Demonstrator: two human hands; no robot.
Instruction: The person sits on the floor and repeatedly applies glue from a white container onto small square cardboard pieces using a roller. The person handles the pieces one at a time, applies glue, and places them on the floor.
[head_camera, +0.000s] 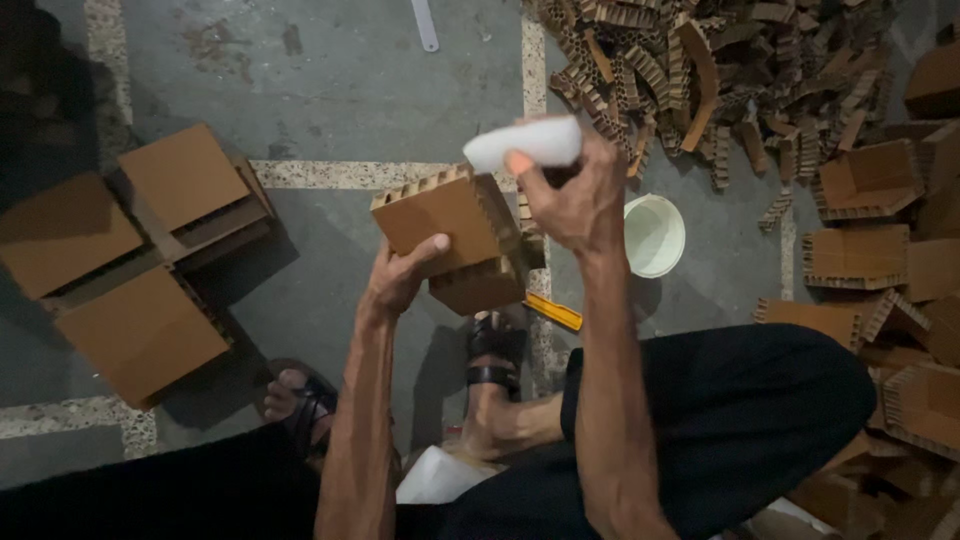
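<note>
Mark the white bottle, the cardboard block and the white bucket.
white bottle (525, 143), head view, middle of its body.
cardboard block (440, 218), head view, flat top face.
white bucket (668, 205), head view, upper rim.

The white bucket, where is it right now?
In the head view, the white bucket sits on the floor just right of the right hand, below the cardboard strip pile.

The grey concrete floor holds a white bucket right of the hands, flat cardboard pieces to their left.
</note>
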